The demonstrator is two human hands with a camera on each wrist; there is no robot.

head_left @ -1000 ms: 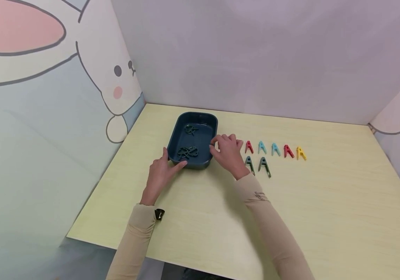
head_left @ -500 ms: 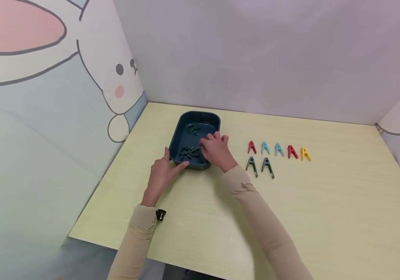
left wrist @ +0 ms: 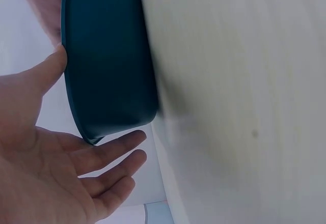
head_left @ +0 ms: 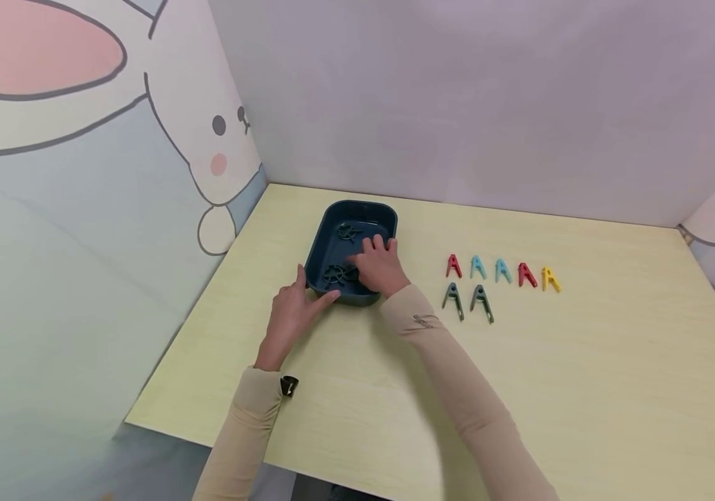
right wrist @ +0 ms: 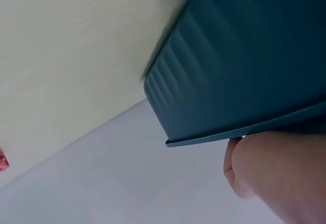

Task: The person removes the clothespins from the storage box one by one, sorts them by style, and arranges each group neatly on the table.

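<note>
A dark blue rectangular tray point(head_left: 313, 254) sits near the back left of the table. My left hand point(head_left: 291, 309) rests at its near left corner, the thumb on the near rim and the other fingers extended along the side, as the left wrist view also shows. Inside the tray lie a ring-shaped dark green piece with short stems point(head_left: 346, 232) and similar pieces point(head_left: 333, 274) toward the near end. My right hand point(head_left: 380, 268) reaches over the right rim, fingers bent down above those near pieces. Its fingertips are partly hidden, and I cannot tell whether they pinch one.
Right of the tray, red point(head_left: 453, 266), light blue point(head_left: 478, 267) and yellow point(head_left: 550, 279) clothespins stand in a row. Two dark green clothespins point(head_left: 482, 303) lie in front of them. Walls point(head_left: 458, 104) border the table point(head_left: 583, 390) at the back and sides.
My right hand has moved left from the tray's right rim to over the near green pieces inside. My left hand stays at the corner; the view has shifted slightly.
</note>
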